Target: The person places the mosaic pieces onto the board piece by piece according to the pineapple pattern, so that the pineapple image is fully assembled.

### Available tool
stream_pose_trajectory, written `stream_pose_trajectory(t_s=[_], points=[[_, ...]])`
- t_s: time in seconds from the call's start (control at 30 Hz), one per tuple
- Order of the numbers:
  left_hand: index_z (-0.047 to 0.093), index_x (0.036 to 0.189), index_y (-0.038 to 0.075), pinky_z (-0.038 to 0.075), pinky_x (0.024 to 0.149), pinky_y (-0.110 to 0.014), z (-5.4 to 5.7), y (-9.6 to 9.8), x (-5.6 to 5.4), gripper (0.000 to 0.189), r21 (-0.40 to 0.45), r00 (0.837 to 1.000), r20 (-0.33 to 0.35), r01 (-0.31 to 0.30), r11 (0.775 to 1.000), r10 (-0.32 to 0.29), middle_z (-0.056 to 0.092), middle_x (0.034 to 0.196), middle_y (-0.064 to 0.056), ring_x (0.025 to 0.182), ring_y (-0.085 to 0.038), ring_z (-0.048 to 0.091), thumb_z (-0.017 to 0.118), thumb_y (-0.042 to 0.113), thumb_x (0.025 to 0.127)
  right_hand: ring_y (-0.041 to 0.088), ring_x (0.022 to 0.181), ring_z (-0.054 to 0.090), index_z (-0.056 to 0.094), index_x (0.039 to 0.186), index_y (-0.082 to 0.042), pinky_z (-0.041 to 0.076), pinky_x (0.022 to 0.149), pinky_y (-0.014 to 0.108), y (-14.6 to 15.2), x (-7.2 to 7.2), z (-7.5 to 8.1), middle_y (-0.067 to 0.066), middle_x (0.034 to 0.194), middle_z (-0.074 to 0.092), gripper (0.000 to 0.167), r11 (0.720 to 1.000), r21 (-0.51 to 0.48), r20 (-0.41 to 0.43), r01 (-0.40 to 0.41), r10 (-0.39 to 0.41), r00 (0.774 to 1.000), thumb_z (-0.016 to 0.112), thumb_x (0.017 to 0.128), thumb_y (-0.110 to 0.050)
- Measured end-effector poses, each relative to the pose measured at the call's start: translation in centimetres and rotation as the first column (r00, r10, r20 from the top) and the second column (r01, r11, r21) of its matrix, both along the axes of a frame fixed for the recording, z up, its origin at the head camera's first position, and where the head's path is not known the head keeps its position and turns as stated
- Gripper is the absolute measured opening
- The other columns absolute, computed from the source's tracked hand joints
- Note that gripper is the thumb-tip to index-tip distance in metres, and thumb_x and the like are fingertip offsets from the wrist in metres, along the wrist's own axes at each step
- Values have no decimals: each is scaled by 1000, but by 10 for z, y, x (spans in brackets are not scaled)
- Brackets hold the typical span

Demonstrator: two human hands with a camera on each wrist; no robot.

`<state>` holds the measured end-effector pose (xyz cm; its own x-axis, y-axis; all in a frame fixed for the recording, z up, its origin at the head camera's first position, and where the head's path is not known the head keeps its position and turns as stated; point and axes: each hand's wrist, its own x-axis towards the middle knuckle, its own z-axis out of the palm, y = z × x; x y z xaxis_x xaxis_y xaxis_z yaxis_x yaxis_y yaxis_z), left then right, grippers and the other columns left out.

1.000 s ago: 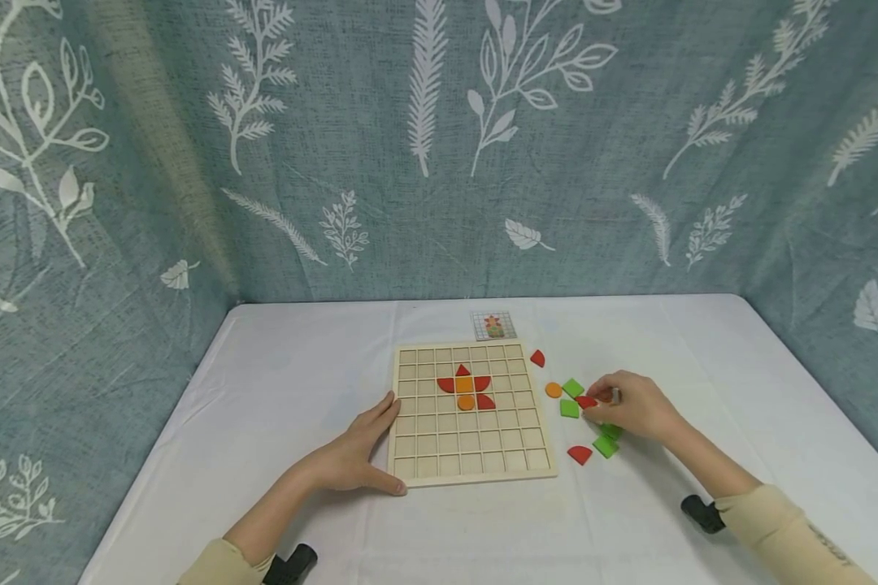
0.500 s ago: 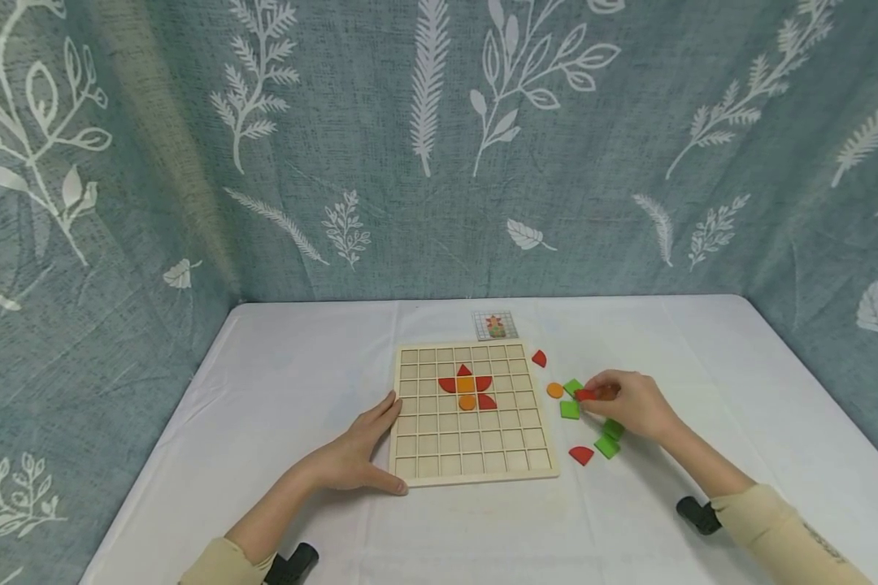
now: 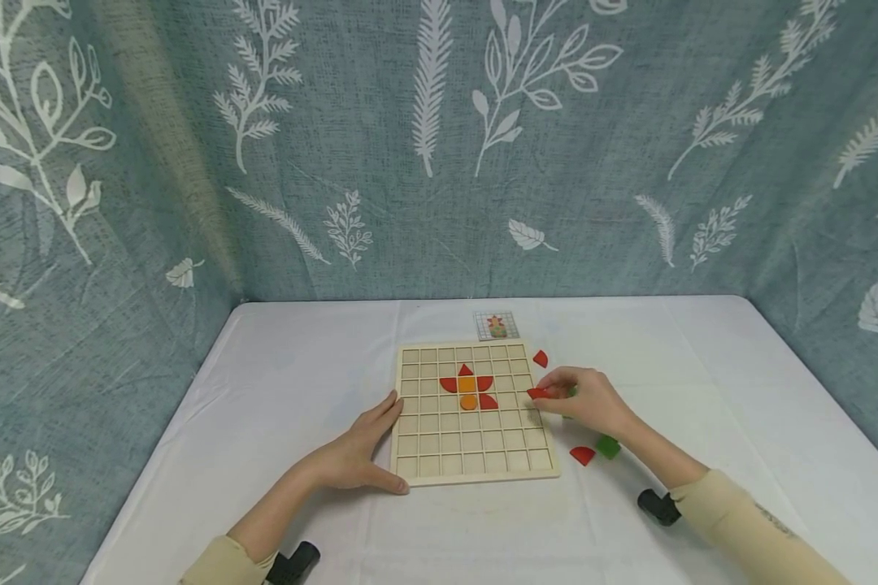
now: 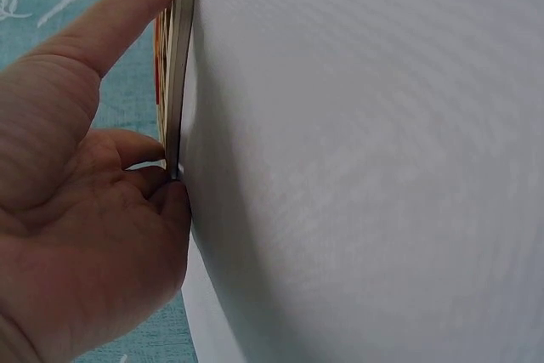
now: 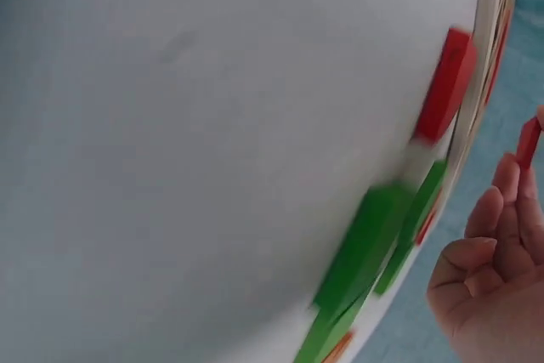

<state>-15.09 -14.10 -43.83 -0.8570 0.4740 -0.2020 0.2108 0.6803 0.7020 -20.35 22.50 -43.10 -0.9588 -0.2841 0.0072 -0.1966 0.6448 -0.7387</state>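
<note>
A square wooden grid board (image 3: 439,444) lies on the white table in the head view. On its upper middle, red pieces surround an orange square (image 3: 467,383), with an orange circle (image 3: 468,402) just below it. My left hand (image 3: 347,455) rests against the board's left side, thumb spread towards the near left corner. At the right edge of the board, my right hand (image 3: 585,402) pinches a red quarter-circle piece (image 3: 536,393) between thumb and fingertips, raised off the table in the right wrist view. Green pieces (image 3: 569,392) are partly hidden behind that hand.
A small pattern card (image 3: 496,326) lies beyond the board. Loose red pieces sit at its far right (image 3: 541,358) and near right (image 3: 582,456), the latter beside a green square (image 3: 608,447). A patterned curtain (image 3: 410,227) encloses the table's back and sides.
My right hand has lifted the red quarter-circle from among the green pieces and carried it left to the board's edge. The left hand and board stay in place.
</note>
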Motion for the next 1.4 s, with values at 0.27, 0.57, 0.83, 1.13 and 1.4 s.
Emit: stream_pose_trajectory(t_s=[0.27, 0.57, 0.83, 1.13, 1.4], points=[[16, 155, -1, 17, 113, -59, 0, 0, 0, 120, 6, 1000, 5, -7, 1000, 6, 4, 162, -18, 146, -41, 5, 88, 39, 67, 14, 71, 52, 73, 94, -16, 44, 62, 27, -38, -10, -2, -7, 78, 62, 24, 989, 26, -31, -143, 143, 989, 82, 79, -31], [15, 155, -1, 16, 113, -59, 0, -1, 0, 120, 15, 1000, 5, 0, 1000, 0, 4, 162, -19, 146, -41, 5, 88, 38, 68, 10, 78, 52, 75, 95, -14, 47, 67, 25, -76, -21, -3, -9, 88, 66, 19, 934, 94, -144, -344, 355, 924, 82, 80, -24], [14, 154, -2, 16, 114, -59, 0, -2, 0, 120, 25, 1000, 6, 18, 1000, -18, 3, 162, -19, 147, -41, 4, 88, 37, 69, 9, 78, 51, 76, 96, -16, 45, 68, 26, -97, -25, -2, -12, 82, 63, 17, 909, 196, -177, -369, 403, 898, 80, 82, -24], [14, 154, -2, 16, 113, -59, 1, -2, 0, 119, 22, 1000, 4, 21, 1000, -22, 3, 162, -19, 146, -42, 5, 88, 37, 69, 13, 87, 52, 76, 104, -16, 44, 76, 30, -105, -25, 0, -7, 91, 65, 20, 875, 294, -191, -384, 447, 874, 77, 85, -24], [14, 154, -2, 17, 113, -60, 0, -2, 0, 119, 25, 1000, 5, 22, 999, -22, 3, 162, -19, 146, -42, 5, 88, 37, 69, 14, 91, 54, 76, 105, -15, 43, 86, 34, -105, -25, -3, -5, 96, 68, 18, 861, 278, -246, -425, 492, 835, 75, 87, -20]])
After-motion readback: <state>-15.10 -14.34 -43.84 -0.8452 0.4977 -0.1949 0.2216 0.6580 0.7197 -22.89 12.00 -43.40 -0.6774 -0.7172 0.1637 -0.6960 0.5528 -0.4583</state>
